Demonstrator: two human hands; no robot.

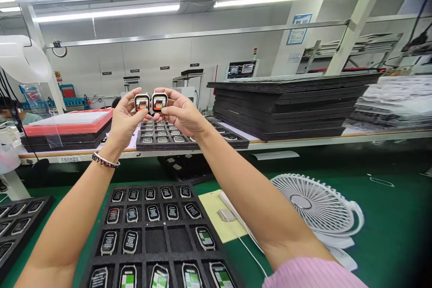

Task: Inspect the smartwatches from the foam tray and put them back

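Both arms reach forward and up. My left hand pinches a small square watch body with a lit screen. My right hand pinches a second watch body right beside it, the two touching side by side. A beaded bracelet sits on my left wrist. Below them, on the raised shelf, lies a black foam tray filled with several watch bodies. Nearer to me, on the green mat, a larger black foam tray holds several watch bodies and has two bare pockets in its middle row.
A white desk fan lies flat at the right on the green mat. A yellow pad with a white cable sits beside the near tray. Stacked black foam trays fill the shelf's right; a pink-topped stack stands left. Another tray lies at far left.
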